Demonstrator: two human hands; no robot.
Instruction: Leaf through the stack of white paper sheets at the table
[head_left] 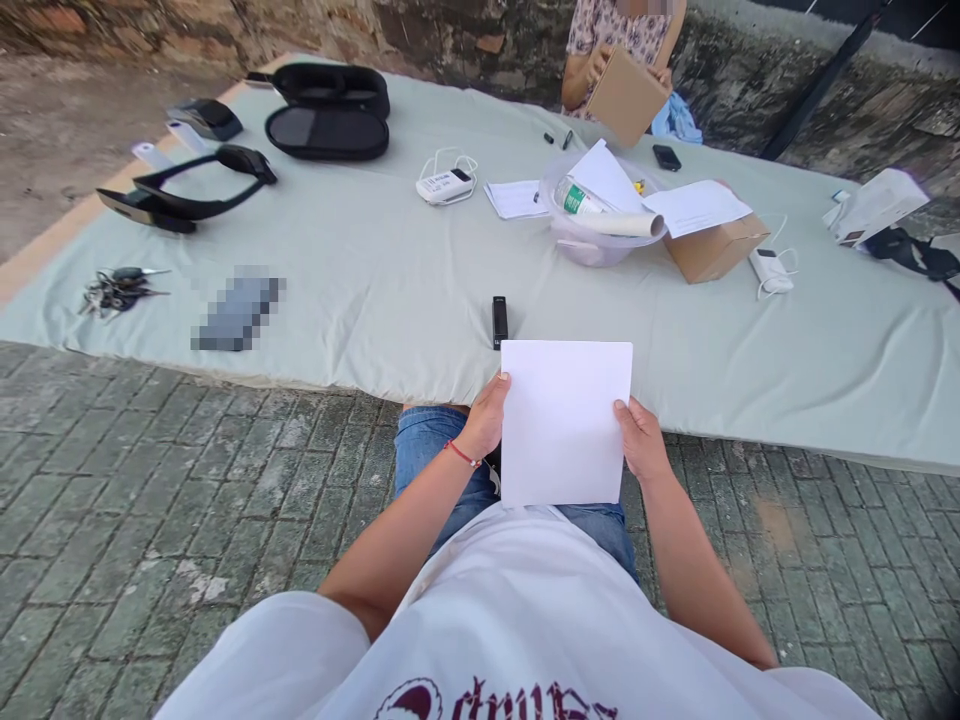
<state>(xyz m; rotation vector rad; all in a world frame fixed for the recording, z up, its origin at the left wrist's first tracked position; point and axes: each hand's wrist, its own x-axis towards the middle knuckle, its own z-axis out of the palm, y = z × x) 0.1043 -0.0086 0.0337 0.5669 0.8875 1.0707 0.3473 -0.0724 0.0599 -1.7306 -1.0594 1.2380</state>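
Observation:
A blank white sheet of paper [564, 420] is held upright over my lap, just in front of the table's near edge. My left hand [486, 415] grips its left edge with the thumb on the front; a red band circles that wrist. My right hand [639, 438] pinches the right edge the same way. A small black rectangular device [499, 321] lies on the grey-green table cloth [375, 290] just beyond the sheet's top left corner.
On the cloth lie keys [116, 290], a black headset [184, 190], an open black case [328, 112], a white power bank [445, 185], papers [516, 198], a clear bowl [589, 240] and a cardboard box [716, 248]. Across the table a person holds a cardboard box [626, 95]. Brick paving lies below.

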